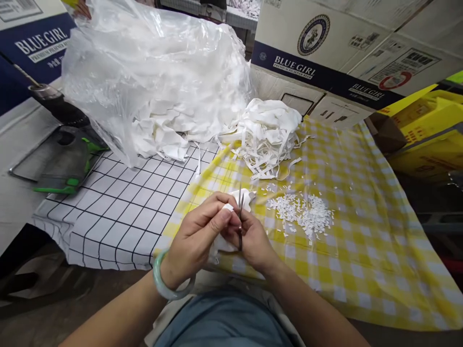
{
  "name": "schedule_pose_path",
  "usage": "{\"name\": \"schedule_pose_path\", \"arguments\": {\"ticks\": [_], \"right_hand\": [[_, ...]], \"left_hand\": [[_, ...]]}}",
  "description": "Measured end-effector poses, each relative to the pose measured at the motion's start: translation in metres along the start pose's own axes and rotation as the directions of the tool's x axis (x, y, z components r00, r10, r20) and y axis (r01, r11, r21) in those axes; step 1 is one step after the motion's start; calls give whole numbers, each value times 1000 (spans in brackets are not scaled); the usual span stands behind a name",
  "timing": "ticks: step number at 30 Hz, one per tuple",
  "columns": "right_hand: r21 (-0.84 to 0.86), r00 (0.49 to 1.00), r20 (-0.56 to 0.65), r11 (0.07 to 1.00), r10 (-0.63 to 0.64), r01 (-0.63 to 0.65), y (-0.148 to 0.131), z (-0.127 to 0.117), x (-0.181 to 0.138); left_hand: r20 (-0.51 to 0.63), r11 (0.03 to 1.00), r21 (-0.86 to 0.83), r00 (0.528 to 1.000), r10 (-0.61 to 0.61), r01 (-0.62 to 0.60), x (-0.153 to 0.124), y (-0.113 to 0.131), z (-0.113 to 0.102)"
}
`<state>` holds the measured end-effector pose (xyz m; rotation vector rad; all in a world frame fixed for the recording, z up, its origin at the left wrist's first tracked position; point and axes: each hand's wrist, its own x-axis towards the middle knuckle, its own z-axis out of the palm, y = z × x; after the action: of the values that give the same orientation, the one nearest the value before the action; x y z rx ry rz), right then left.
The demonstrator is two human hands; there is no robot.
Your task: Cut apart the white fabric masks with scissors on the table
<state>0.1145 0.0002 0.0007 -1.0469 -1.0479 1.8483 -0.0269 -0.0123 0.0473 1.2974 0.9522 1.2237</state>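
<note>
My left hand, with a pale green bangle on its wrist, pinches a piece of white fabric between thumb and fingers. Close against it, my right hand grips a small pair of scissors whose narrow blades point away from me. More white cloth shows behind and below the hands, partly hidden by them. To the right lies a loose scatter of tiny white clippings. Beyond the hands sits a heap of white fabric pieces with strap-like strips.
A big clear plastic bag of white fabric pieces stands at the back. Blue Girl cartons rise behind on the right. A grey and green power tool lies at left. The table wears a yellow checked cover and a white grid cloth.
</note>
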Motion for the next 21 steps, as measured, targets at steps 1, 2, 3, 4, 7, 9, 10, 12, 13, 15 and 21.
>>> {"name": "schedule_pose_path", "arguments": {"ticks": [1, 2, 3, 4, 7, 9, 10, 12, 13, 15, 21], "right_hand": [[-42, 1000, 21, 999, 5, -4, -1, -3, -5], [-129, 999, 31, 991, -16, 20, -4, -8, -9], [-251, 998, 31, 966, -60, 66, -8, -15, -13], [-393, 992, 28, 911, -123, 125, -14, -23, -17], [-728, 962, 78, 645, -262, 234, -31, -41, -28], [-825, 959, 130, 509, -253, 246, -37, -46, -33], [-850, 959, 148, 465, -241, 248, -38, -46, -34], [-874, 956, 168, 413, -240, 257, -37, -44, -36], [-878, 954, 171, 402, -247, 262, -36, -44, -36], [-875, 948, 177, 397, -266, 275, -35, -43, -36], [-867, 938, 192, 397, -290, 300, -35, -47, -34]], "left_hand": [[0, 996, -82, 999, -48, 48, 1, -3, 2], [-5, 988, -128, 996, -85, 84, 1, -5, 4], [-16, 985, -140, 994, -108, 104, 1, -8, 5], [-32, 985, -132, 992, -118, 113, 0, -10, 7], [-48, 988, -98, 991, -121, 116, -2, -16, 12], [-44, 988, -96, 991, -127, 123, -3, -19, 16], [-44, 987, -97, 991, -130, 125, -3, -21, 18], [-44, 989, -87, 991, -123, 119, -4, -25, 21], [-43, 990, -76, 992, -118, 115, -4, -27, 22], [-32, 993, -43, 993, -113, 112, -5, -31, 23], [17, 993, -11, 993, -117, 118, -7, -38, 21]]}}
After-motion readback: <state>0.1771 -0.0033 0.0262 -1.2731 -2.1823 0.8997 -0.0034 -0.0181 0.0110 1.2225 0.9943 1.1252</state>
